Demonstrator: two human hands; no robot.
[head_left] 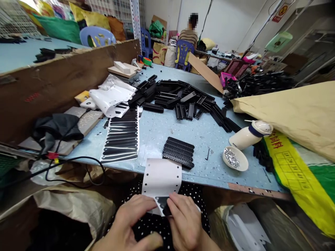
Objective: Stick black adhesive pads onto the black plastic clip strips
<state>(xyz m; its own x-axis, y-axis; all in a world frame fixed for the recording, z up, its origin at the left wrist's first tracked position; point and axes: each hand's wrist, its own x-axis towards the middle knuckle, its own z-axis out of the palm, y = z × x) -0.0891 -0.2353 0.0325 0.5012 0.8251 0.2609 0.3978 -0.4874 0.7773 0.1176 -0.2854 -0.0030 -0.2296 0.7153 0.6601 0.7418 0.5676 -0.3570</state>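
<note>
A white sheet with dark holes hangs over the table's front edge toward the lap. At its lower end my left hand has its thumb apart from the fingers, and its fingertips touch the sheet's left side. My right hand has its fingers closed on the sheet's right side, by a black strip. Just beyond the sheet lies a block of black perforated pieces side by side. Left of it, a sheet of black strips lies flat.
Black plastic parts are heaped across the table's middle. At the right are a bowl of small metal pieces, a white bottle and a hex key. A dark cloth lies left. A person sits far back.
</note>
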